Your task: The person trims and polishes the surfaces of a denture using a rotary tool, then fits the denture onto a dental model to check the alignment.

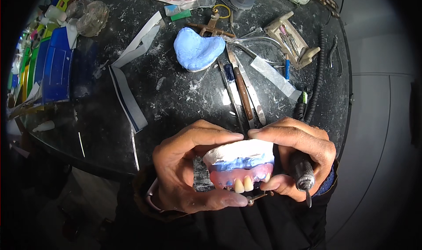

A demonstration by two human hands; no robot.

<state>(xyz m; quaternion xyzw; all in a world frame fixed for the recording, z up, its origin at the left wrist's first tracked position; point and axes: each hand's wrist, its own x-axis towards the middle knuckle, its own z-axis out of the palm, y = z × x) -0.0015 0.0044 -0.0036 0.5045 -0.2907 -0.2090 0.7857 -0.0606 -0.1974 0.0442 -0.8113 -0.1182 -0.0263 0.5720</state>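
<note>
A white plaster dental cast (pixel 241 151) with a blue band is held up near the table's front edge. A pink denture base (pixel 224 177) sits on it, carrying a few ivory artificial teeth (pixel 244 185). My left hand (pixel 172 166) grips the cast from the left, fingers over its top and thumb below. From the right, my right hand (pixel 303 140) holds the same cast, its thumb beside the teeth. A dark rotary handpiece (pixel 302 173) also rests in that hand, its pointed bur facing down. Below the teeth shows a small brassy metal part (pixel 259 198), mostly hidden by my left thumb.
Beyond my hands lie a brown-handled knife (pixel 243 92) and other slim tools. Farther back sit a blue-topped cast (pixel 198 50) and a beige tool tray (pixel 292 41). The handpiece's coiled cord (pixel 320 70) runs along the right. Blue boxes (pixel 55 65) stand left, near a folded strip (pixel 127 96).
</note>
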